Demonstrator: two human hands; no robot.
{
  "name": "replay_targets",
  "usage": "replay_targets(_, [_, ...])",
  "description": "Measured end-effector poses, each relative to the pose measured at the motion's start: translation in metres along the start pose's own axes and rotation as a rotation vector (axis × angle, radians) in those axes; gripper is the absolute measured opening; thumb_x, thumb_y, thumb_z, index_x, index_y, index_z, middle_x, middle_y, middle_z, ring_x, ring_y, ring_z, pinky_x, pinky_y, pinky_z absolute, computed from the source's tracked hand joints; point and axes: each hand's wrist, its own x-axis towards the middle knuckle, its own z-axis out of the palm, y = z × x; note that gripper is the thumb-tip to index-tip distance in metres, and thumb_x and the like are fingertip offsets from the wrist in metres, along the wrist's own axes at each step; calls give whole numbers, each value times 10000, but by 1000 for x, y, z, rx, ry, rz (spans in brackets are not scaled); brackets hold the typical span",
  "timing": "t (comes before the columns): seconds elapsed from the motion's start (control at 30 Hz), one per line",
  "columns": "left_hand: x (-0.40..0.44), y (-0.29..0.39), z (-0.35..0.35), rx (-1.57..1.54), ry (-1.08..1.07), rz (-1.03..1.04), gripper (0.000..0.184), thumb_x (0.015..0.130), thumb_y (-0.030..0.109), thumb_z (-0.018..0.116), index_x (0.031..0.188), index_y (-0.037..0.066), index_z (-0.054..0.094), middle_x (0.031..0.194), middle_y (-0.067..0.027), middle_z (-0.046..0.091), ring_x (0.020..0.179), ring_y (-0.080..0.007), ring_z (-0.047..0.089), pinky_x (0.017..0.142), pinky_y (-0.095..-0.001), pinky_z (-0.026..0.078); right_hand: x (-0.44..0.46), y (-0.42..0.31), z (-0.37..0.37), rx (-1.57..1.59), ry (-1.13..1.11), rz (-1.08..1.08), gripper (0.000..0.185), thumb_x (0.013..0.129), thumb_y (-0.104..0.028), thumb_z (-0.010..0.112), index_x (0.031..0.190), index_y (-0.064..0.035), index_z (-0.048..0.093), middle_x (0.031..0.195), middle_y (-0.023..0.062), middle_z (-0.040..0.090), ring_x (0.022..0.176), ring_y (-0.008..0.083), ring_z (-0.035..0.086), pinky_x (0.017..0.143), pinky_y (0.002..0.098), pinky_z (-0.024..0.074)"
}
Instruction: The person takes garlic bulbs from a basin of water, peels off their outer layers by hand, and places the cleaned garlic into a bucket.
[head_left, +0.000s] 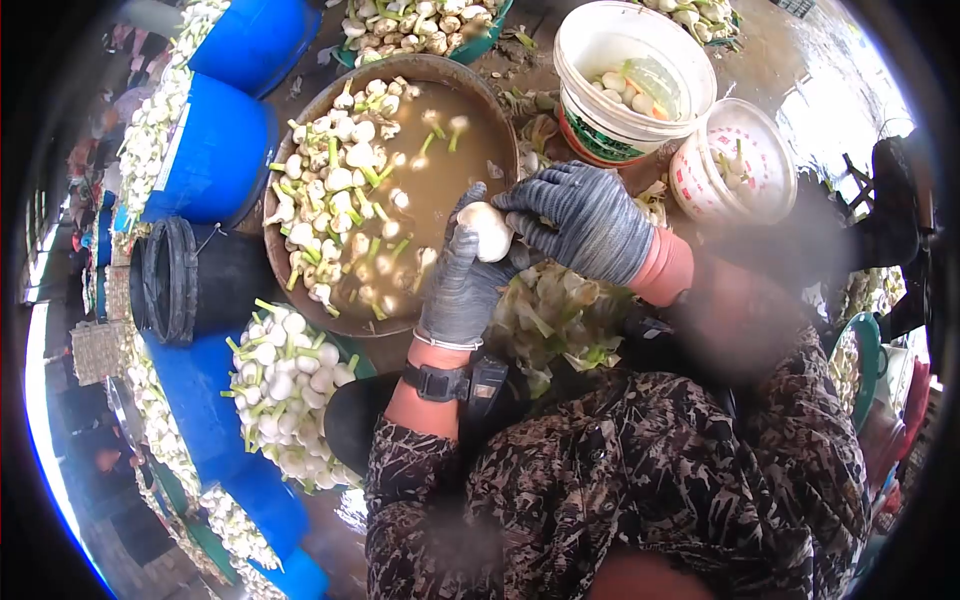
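A white garlic bulb (484,232) is held in my left hand (462,285), which wears a grey glove, its fingers wrapped round the bulb. My right hand (590,222), gloved the same way, reaches the bulb's right side with its fingertips pressed together; whether it grips a piece of it is too small to tell. Just left of my hands is a large round basin (505,120) of brown water, with bulbs and green stems (340,200) floating mostly on its left side. Below my hands lies a heap of peeled skins and leaves (560,315).
A white bucket (640,45) with bulbs inside and a smaller tub (765,180) stand at the upper right. Trimmed bulbs (285,385) are heaped at lower left. Blue tubs (215,150) and a black bucket (215,280) line the left side.
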Motion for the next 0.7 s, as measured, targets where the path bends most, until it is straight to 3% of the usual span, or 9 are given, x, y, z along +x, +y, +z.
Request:
replay_targets(0.13, [-1, -2, 3, 60, -35, -60, 706, 900, 532, 552, 1412, 85, 363, 1298, -117, 501, 1130, -255, 538, 965, -430, 474, -4, -3, 4, -93, 62, -78, 212, 788, -195, 686, 960, -72, 673, 838, 95, 666, 788, 286, 632, 726, 386, 506])
replay_targets(0.2, [0, -4, 12, 35, 86, -108, 631, 852, 509, 651, 1256, 58, 473, 1044, -79, 590, 923, -179, 588, 822, -347, 527, -4, -3, 3, -131, 32, -63, 202, 788, -218, 678, 935, -79, 665, 809, 98, 658, 765, 299, 633, 704, 398, 502])
replay_targets(0.23, [-1, -4, 10, 35, 85, -115, 631, 852, 509, 651, 1256, 58, 473, 1044, -79, 590, 923, -179, 588, 822, -347, 527, -3, -3, 3, -169, 7, -54, 196, 788, -240, 670, 909, -86, 657, 780, 101, 650, 742, 313, 633, 681, 409, 498])
replay_targets(0.3, [-1, 0, 2, 364, -22, -149, 615, 868, 445, 650, 1280, 43, 435, 1070, -88, 572, 923, -172, 580, 814, -336, 527, -4, 2, 8, -120, -12, 56, 159, 779, -202, 673, 869, -75, 640, 767, 113, 646, 721, 310, 629, 659, 394, 501])
replay_targets(0.47, [-7, 5, -4, 929, -49, 27, 591, 857, 275, 666, 1311, 7, 399, 1201, -91, 525, 1022, -170, 541, 887, -325, 484, -2, 14, 21, 227, -80, 332, 106, 792, -133, 661, 806, -45, 603, 707, 147, 609, 668, 328, 611, 601, 390, 486])
replay_targets(0.53, [-4, 8, 1, 744, -57, 33, 624, 829, 204, 686, 1337, 3, 383, 1237, -112, 509, 1070, -179, 518, 932, -324, 459, -6, 13, 22, 124, -41, 291, 98, 798, -130, 647, 827, -50, 597, 713, 155, 611, 691, 335, 616, 619, 394, 489])
replay_targets(0.6, [-3, 8, 6, 794, 33, -19, 658, 809, 184, 695, 1352, 2, 371, 1256, -128, 501, 1100, -196, 516, 955, -331, 450, -7, 9, 21, -83, 45, 47, 123, 840, -171, 579, 878, -55, 589, 703, 160, 618, 684, 367, 618, 599, 448, 483])
replay_targets(0.67, [-6, 6, 6, 843, 120, -77, 693, 788, 163, 704, 1367, 0, 359, 1275, -143, 493, 1130, -214, 514, 977, -338, 441, -4, 6, 16, -86, -1, 67, 140, 840, -178, 581, 897, -51, 581, 757, 158, 632, 734, 363, 624, 630, 443, 487])
replay_targets(0.7, [-7, 4, 4, 1125, 30, 121, 693, 788, 134, 697, 1375, -1, 354, 1284, -153, 497, 1148, -226, 516, 993, -343, 434, -2, 9, 16, -43, -81, 187, 145, 839, -182, 586, 901, -50, 582, 772, 160, 634, 758, 361, 625, 646, 440, 488])
